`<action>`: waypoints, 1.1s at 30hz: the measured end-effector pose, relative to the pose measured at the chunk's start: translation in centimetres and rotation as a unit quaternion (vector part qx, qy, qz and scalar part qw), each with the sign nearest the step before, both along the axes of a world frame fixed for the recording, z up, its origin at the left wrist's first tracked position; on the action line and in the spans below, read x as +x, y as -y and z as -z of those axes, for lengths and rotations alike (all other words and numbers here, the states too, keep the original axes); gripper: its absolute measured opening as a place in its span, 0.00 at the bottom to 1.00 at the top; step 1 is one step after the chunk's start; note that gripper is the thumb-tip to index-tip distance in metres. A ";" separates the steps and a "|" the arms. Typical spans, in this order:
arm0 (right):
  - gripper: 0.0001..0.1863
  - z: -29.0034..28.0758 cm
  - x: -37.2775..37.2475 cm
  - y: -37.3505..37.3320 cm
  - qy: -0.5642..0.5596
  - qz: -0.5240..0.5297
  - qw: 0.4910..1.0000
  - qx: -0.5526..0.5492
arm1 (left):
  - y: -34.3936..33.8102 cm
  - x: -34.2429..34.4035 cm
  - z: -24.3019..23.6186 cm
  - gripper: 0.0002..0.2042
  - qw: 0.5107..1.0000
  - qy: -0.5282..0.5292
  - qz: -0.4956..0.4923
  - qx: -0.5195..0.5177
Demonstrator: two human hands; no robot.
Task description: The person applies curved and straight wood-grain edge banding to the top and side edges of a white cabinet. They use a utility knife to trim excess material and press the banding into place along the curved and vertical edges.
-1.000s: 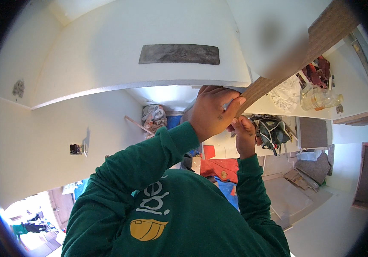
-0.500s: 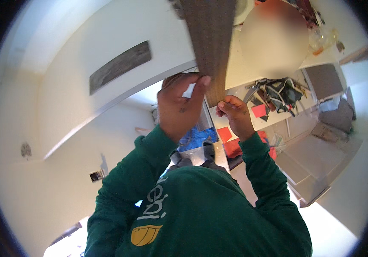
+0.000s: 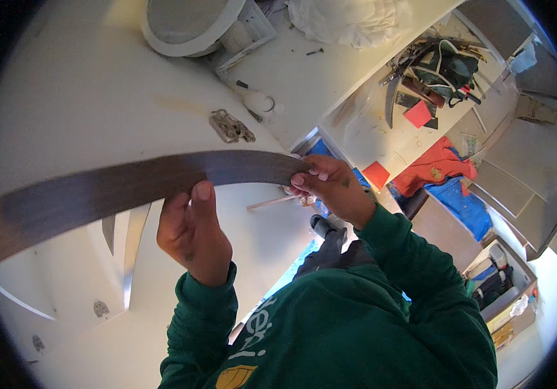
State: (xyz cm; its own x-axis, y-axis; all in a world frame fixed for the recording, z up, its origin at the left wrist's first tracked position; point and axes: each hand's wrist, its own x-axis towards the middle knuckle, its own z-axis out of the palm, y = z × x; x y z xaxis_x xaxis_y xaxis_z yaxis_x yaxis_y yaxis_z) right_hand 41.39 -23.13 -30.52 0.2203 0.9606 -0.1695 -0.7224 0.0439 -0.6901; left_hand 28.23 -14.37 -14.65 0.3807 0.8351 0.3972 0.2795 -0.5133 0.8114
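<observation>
A long, dark brown wooden strip [image 3: 113,187] runs from the middle of the view out to the far left. It looks bowed, though the lens bends straight edges. My right hand [image 3: 342,189] grips the strip's right end between thumb and fingers. Along the near edge, my left hand [image 3: 195,236] pinches the strip, thumb on the upper face and the other fingers partly hidden beneath. Just beyond the strip, an irregular metal-coloured piece [image 3: 232,126] lies on the pale surface.
A round white-rimmed basin [image 3: 191,29] and crumpled white cloth [image 3: 349,18] are at the back. On the right-hand bench, a dark tool bag [image 3: 450,68] sits among tools and a red sheet [image 3: 419,114]. An orange-red cloth [image 3: 430,170] hangs nearby. Lower right stands an open box [image 3: 502,285].
The wooden strip has swung from pointing away from me to pointing left. My left hand has moved left along it, and my view has turned with my body.
</observation>
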 end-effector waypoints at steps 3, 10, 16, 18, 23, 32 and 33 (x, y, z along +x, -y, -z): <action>0.08 0.3 0.0 -0.1 -0.001 -0.011 1.000 -0.008 | -0.1 0.2 -0.4 0.06 0.999 -0.027 0.018 0.033; 0.07 0.7 -0.3 -0.3 0.005 0.017 0.999 0.030 | 0.2 0.8 -0.1 0.13 0.997 -0.041 -0.022 0.068; 0.05 2.1 -0.9 -0.4 0.052 0.018 0.997 0.047 | 0.1 0.1 -0.2 0.14 0.995 -0.059 -0.014 0.086; 0.05 1.8 -1.1 -0.3 0.050 0.035 0.996 0.060 | -0.1 -0.2 -0.2 0.13 0.994 -0.063 -0.004 0.090; 0.06 1.9 -1.0 -0.6 0.083 0.034 0.995 0.053 | 0.2 -0.2 -0.5 0.13 0.995 -0.083 -0.001 0.061; 0.05 2.3 -0.5 -1.9 0.121 0.055 0.987 0.092 | -0.1 -0.3 -0.1 0.14 0.995 -0.064 0.001 0.076; 0.06 2.4 -0.5 -2.0 0.115 0.054 0.987 0.094 | -0.1 -0.3 -0.1 0.14 0.996 -0.059 0.002 0.073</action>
